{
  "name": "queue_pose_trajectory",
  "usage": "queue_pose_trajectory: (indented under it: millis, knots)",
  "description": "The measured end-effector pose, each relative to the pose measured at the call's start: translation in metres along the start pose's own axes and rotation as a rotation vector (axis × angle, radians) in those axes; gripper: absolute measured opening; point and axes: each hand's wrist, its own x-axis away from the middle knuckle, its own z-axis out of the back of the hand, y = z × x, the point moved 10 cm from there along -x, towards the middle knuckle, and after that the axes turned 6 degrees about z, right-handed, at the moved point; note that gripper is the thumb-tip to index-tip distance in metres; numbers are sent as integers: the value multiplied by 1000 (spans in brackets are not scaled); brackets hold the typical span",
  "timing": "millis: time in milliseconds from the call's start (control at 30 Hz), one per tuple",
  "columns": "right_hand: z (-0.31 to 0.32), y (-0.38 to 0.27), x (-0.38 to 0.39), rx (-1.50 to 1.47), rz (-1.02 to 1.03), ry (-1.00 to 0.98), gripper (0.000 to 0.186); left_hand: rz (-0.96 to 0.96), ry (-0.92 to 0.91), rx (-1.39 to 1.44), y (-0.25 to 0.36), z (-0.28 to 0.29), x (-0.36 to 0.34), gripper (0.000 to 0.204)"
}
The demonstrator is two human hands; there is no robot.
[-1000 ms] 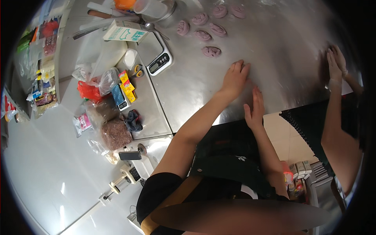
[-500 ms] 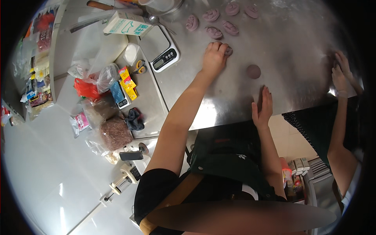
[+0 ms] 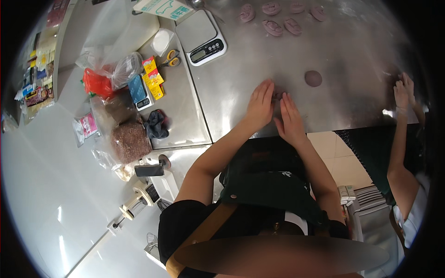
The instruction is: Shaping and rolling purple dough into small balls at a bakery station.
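A small purple piece of dough (image 3: 278,94) lies on the steel table between my hands, partly hidden by the fingers. My left hand (image 3: 261,103) is beside it on the left, fingers stretched out and close together, their tips at the dough. From the right, my right hand (image 3: 291,118) reaches it with straight fingers, thumb apart. A flat round purple dough disc (image 3: 313,78) rests on the metal just beyond my right hand. Farther back, several folded purple dough pieces (image 3: 272,28) sit in a loose group.
Left of my hands stands a white kitchen scale (image 3: 206,50), with a carton (image 3: 162,8) behind it. Scissors (image 3: 172,58), yellow packets (image 3: 153,79) and bagged goods (image 3: 131,141) crowd the left counter. At the right edge, another person's hands (image 3: 402,92) are over the same table.
My left hand has come nearer to me with the small dough piece. My right hand has moved left to meet it. The view has shifted, so the table appears higher.
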Motion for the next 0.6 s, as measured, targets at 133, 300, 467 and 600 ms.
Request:
queue_pose_trajectory:
  millis: [133, 300, 467, 600]
  knots:
    - [-8, -6, -13, 101, 99, -56, 64, -130, -184, 44, 9, -4, 20, 70]
    - [-24, 4, -19, 269, 28, -196, 62, -63, -281, 34, 9, -20, 22, 63]
    - [-22, 8, -27, 324, 7, -236, 66, -78, -257, -10, 10, -21, 8, 64]
    - [-18, 18, -32, 274, -12, -347, 65, -50, -345, 12, 12, -23, 11, 70]
